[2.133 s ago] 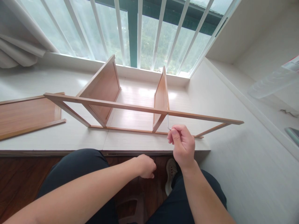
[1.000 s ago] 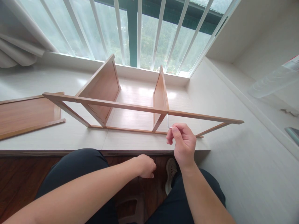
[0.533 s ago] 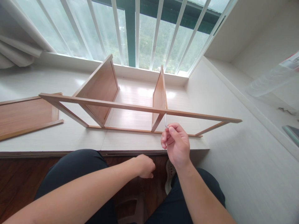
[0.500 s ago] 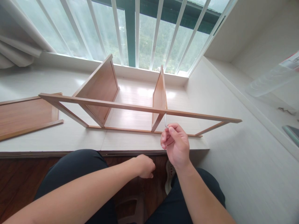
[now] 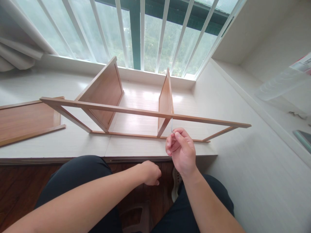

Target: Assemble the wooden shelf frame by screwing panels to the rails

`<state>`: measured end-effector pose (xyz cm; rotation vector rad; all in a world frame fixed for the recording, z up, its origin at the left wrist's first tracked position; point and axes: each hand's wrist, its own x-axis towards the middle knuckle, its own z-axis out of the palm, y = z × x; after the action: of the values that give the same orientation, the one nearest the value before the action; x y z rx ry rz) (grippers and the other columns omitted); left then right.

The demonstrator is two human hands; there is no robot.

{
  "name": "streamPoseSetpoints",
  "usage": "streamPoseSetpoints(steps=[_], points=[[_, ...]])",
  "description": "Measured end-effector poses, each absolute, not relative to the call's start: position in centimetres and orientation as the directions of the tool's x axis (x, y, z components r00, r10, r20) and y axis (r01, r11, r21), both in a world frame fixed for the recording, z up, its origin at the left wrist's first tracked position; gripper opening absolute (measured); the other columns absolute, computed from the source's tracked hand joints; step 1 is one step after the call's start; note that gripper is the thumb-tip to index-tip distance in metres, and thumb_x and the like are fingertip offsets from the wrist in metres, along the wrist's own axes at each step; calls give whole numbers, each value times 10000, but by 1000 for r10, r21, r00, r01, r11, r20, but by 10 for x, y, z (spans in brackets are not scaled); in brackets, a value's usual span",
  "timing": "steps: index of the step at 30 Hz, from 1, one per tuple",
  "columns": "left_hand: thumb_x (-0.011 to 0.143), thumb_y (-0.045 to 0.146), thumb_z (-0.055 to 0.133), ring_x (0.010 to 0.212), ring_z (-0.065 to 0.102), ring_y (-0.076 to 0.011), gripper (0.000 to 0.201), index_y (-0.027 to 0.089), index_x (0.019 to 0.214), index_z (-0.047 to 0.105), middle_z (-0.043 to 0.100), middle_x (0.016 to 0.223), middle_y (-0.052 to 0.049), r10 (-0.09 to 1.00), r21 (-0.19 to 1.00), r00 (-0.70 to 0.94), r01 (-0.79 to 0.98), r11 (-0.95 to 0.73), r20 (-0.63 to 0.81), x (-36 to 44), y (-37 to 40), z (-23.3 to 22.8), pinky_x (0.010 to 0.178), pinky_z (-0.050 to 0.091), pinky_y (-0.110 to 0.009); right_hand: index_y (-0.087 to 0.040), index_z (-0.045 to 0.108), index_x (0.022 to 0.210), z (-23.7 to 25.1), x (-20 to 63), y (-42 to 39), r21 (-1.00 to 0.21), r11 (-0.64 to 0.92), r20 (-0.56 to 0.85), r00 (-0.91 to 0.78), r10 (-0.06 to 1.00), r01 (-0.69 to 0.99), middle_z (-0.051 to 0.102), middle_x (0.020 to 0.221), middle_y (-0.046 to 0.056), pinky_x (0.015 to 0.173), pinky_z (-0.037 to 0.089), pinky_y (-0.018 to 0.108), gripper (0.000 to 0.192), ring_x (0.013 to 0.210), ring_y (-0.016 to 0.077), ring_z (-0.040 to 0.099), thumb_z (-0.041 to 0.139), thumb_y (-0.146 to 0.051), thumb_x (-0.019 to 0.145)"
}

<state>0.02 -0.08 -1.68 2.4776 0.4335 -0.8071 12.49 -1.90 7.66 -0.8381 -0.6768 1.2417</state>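
Observation:
My right hand [image 5: 181, 147] pinches the short end of a thin metal hex key [image 5: 172, 124]. The key's other end meets the upper rail of a wooden side frame [image 5: 136, 111], right where a shelf panel [image 5: 165, 97] joins it. A second wooden panel [image 5: 103, 94] is joined to the same frame further left, and both panels stand on edge, reaching back toward the window. My left hand [image 5: 152, 173] is curled closed below the sill's front edge, over my lap, apart from the frame. What its fingers hold, if anything, is hidden.
Another wooden panel [image 5: 29, 121] lies on the white sill [image 5: 82, 149] at the left. A barred window [image 5: 155, 38] is behind, with a grey curtain [image 5: 19, 42] at its left. To the right, a clear plastic bottle [image 5: 279, 82] and a green-edged object [image 5: 302, 139] lie on a ledge.
My right hand has shifted very slightly left with the hex key, which stays at the same joint. The left hand and the wooden frame look unmoved.

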Motion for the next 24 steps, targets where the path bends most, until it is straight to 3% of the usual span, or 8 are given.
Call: streamPoseSetpoints(steps=[13,24], points=[[949,423,649,1003,730,-385,317,192,1107,796,763,1125,-165,135,357,775,429,-830,-618,0,-1,-18,785,602,-473,-171,703,919,72,125,-17,-858,94,46,106,993,-505,641,637,11,394,375,210,296,479,116,527,564,-429,964],[942,444,628,998,725,-342,298,226,1068,787,763,1114,-140,149,362,778,441,-821,-610,-1,0,-20,785,581,-420,-179,673,850,82,122,-14,-824,24,-16,66,998,-565,603,597,-7,389,342,208,317,449,102,485,601,-473,947]])
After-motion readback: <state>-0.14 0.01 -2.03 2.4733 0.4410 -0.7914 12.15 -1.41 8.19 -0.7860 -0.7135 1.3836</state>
